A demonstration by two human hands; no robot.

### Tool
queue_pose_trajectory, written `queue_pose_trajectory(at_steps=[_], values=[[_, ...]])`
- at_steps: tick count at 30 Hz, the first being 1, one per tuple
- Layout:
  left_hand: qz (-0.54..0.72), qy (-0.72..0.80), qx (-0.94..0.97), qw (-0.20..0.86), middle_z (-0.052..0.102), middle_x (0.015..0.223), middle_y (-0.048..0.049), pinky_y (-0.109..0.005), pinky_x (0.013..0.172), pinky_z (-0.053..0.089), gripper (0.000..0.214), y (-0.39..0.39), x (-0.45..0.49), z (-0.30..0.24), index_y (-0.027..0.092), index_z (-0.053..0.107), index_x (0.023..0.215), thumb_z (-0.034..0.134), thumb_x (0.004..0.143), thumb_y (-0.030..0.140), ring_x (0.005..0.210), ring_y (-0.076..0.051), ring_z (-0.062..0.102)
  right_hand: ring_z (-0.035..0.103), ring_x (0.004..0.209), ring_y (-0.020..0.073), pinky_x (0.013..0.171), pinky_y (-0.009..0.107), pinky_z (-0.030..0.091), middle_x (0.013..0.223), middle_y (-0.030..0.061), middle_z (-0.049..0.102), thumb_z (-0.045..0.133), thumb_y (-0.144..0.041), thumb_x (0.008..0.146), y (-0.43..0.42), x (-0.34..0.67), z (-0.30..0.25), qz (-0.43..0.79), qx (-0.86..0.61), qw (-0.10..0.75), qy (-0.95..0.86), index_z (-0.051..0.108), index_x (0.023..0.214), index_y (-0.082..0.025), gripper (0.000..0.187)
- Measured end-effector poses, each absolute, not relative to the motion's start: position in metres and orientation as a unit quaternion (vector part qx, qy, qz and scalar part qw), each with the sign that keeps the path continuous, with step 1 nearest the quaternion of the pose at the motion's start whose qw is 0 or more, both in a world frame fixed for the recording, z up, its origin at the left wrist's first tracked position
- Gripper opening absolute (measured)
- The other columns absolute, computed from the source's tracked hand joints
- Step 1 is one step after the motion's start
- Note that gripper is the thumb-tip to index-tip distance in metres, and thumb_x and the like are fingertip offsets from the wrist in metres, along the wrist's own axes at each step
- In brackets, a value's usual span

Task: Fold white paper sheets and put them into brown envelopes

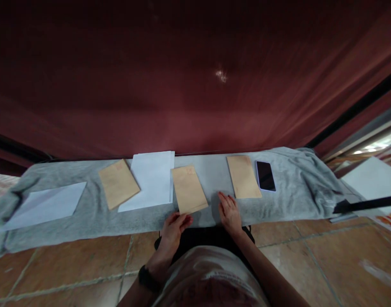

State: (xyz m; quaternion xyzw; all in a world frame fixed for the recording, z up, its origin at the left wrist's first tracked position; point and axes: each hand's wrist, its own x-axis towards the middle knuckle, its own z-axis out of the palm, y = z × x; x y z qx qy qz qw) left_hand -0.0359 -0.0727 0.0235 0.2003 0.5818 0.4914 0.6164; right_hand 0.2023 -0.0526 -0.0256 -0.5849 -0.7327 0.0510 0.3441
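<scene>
A brown paper envelope (189, 189) lies at a slant in front of me, with faint reddish print near its far edge. My left hand (173, 232) is at its near left corner, fingers curled and closed on the edge; the exact grip is partly hidden. My right hand (230, 214) rests on the grey cloth (214, 170) with fingers stretched out, holding nothing. Just beyond its fingertips, to the right, is another brown envelope (244, 177). A stack of brown envelopes (118, 183) sits farther left, overlapping white sheets of paper (152, 181).
A phone (265, 175) with a dark screen lies right of the envelopes. Another white sheet (48, 204) is at the far left of the cloth-covered narrow table. A dark red fabric wall (182, 94) rises behind. Tiled floor (80, 264) shows below.
</scene>
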Motion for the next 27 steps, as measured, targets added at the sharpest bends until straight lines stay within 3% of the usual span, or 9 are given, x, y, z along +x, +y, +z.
queue_pose_trajectory(at_steps=[5, 9, 14, 19, 24, 27], values=[[0.415, 0.595, 0.252, 0.640, 0.073, 0.071, -0.0044, -0.033, 0.068, 0.060, 0.034, -0.058, -0.038, 0.035, 0.016, 0.065, 0.079, 0.081, 0.065, 0.043, 0.064, -0.020, 0.072, 0.055, 0.133, 0.0240, 0.115, 0.051, 0.043, 0.141, 0.0115, 0.062, 0.039, -0.016, 0.100, -0.051, 0.197, -0.022, 0.080, -0.551, 0.351, -0.753, 0.047, 0.149, -0.021, 0.049], [0.334, 0.624, 0.353, 0.612, 0.068, 0.061, 0.0005, -0.028, 0.056, 0.056, 0.026, -0.045, -0.028, 0.035, 0.019, 0.061, 0.075, 0.069, 0.075, 0.043, 0.054, -0.016, 0.067, 0.052, 0.137, 0.0237, 0.115, 0.052, 0.044, 0.146, 0.0103, 0.057, 0.040, -0.015, 0.100, -0.054, 0.190, -0.014, 0.105, -0.497, 0.349, -0.788, 0.044, 0.152, -0.022, 0.053], [0.277, 0.624, 0.396, 0.615, 0.065, 0.056, 0.0016, -0.026, 0.052, 0.052, 0.019, -0.038, -0.023, 0.036, 0.020, 0.058, 0.070, 0.063, 0.078, 0.036, 0.048, -0.014, 0.062, 0.044, 0.144, 0.0229, 0.119, 0.051, 0.040, 0.153, 0.0080, 0.050, 0.043, -0.019, 0.101, -0.062, 0.187, -0.002, 0.126, -0.427, 0.277, -0.852, 0.040, 0.154, -0.021, 0.053], [0.215, 0.626, 0.432, 0.613, 0.064, 0.056, 0.0013, -0.024, 0.050, 0.049, 0.018, -0.032, -0.035, 0.046, 0.020, 0.060, 0.069, 0.061, 0.081, 0.033, 0.048, -0.014, 0.062, 0.048, 0.141, 0.0233, 0.120, 0.049, 0.039, 0.154, 0.0083, 0.049, 0.048, -0.023, 0.101, -0.066, 0.187, 0.002, 0.128, -0.408, 0.236, -0.873, 0.038, 0.155, -0.021, 0.056], [0.074, 0.691, 0.536, 0.479, 0.067, 0.063, -0.0033, -0.028, 0.061, 0.052, 0.020, -0.027, -0.037, 0.052, 0.020, 0.061, 0.072, 0.053, 0.090, 0.027, 0.062, -0.020, 0.070, 0.048, 0.141, 0.0232, 0.121, 0.048, 0.037, 0.155, 0.0082, 0.048, 0.048, -0.023, 0.101, -0.066, 0.184, 0.001, 0.119, -0.419, 0.227, -0.871, 0.038, 0.156, -0.022, 0.055], [0.038, 0.734, 0.597, 0.322, 0.072, 0.074, -0.0087, -0.034, 0.075, 0.053, 0.017, -0.028, -0.033, 0.053, 0.019, 0.067, 0.084, 0.058, 0.091, 0.031, 0.082, -0.027, 0.073, 0.047, 0.142, 0.0228, 0.121, 0.048, 0.037, 0.156, 0.0076, 0.046, 0.048, -0.023, 0.102, -0.065, 0.184, 0.002, 0.119, -0.424, 0.225, -0.869, 0.037, 0.156, -0.023, 0.056]])
